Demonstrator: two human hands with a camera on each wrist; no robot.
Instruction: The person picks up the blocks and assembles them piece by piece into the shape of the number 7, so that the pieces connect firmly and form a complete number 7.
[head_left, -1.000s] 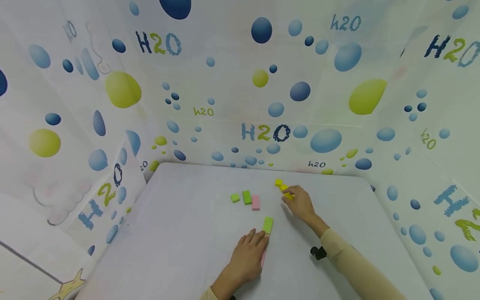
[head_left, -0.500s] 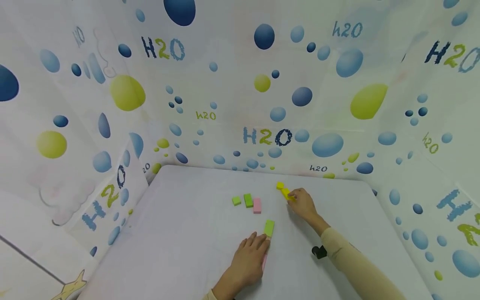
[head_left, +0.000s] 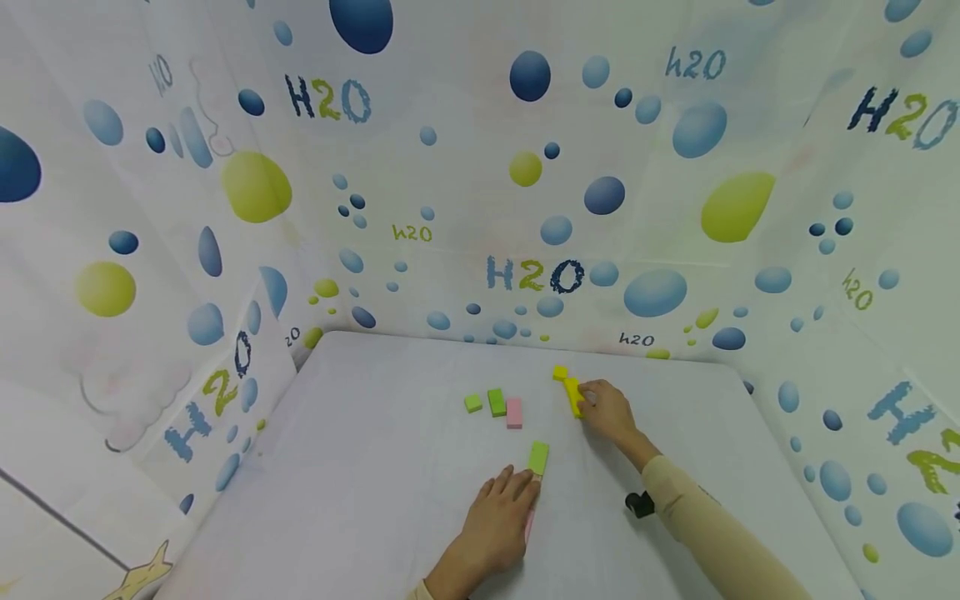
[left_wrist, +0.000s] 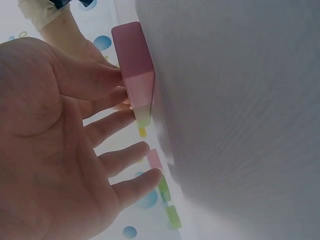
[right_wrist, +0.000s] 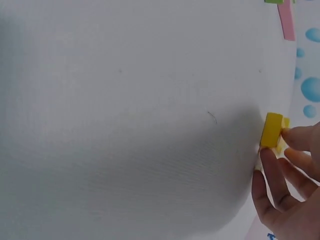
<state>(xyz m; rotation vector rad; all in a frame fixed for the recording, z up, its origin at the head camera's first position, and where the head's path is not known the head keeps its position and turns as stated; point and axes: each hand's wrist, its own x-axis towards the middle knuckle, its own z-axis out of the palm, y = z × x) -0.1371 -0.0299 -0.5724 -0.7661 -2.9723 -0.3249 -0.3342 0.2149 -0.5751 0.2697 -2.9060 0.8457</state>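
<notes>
My left hand [head_left: 495, 517] lies palm down with extended fingers along the left side of a long pink block [left_wrist: 132, 55]. In the left wrist view its thumb and fingertips touch that side. Beyond the pink block, in line with it, lies a light green block [head_left: 538, 458]. My right hand [head_left: 609, 410] pinches a yellow block [right_wrist: 271, 130] between thumb and fingers, low over the white table. Part of this block is hidden behind the fingers in the head view. A small yellow block [head_left: 560, 372] sits just beyond its far end.
Left of the right hand stand a pink block [head_left: 513, 413], a green block [head_left: 497, 402] and a small light green block [head_left: 472, 403]. A black device [head_left: 640, 504] shows beside the right sleeve. A bubble-printed curtain [head_left: 465, 167] rises behind the white table [head_left: 360, 467].
The right hand has taken hold of the yellow block and turned it, its near end coming closer to me. The left hand stays at the pink block. The view has shifted slightly.
</notes>
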